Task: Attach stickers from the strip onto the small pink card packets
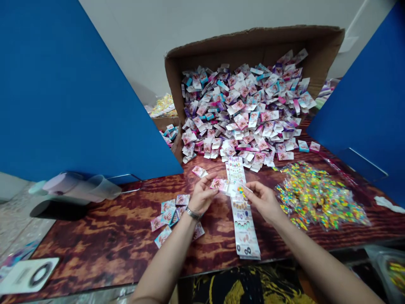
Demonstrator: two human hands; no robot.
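My left hand (203,196), with a watch at the wrist, is closed on a small pink-and-white printed box (219,184) whose white flap points to the right. Pinched in my right hand (261,198) is a small clear bag of yellow, orange and green pieces (242,191), close beside the box's flap. Beneath both hands runs a long stack of printed paper strips (245,228) with rows of coloured pictures. Another small box (199,171) lies just beyond my left hand. Several small boxes (167,216) are scattered left of my left forearm.
A large cardboard carton (172,80) on its side spills many small boxes (240,120) onto the wood-grain table (104,236). Filled clear bags (319,196) are heaped at right. Blue panels (72,97) stand on both sides. Plastic cups (79,188) lie at left, above a white device (30,275).
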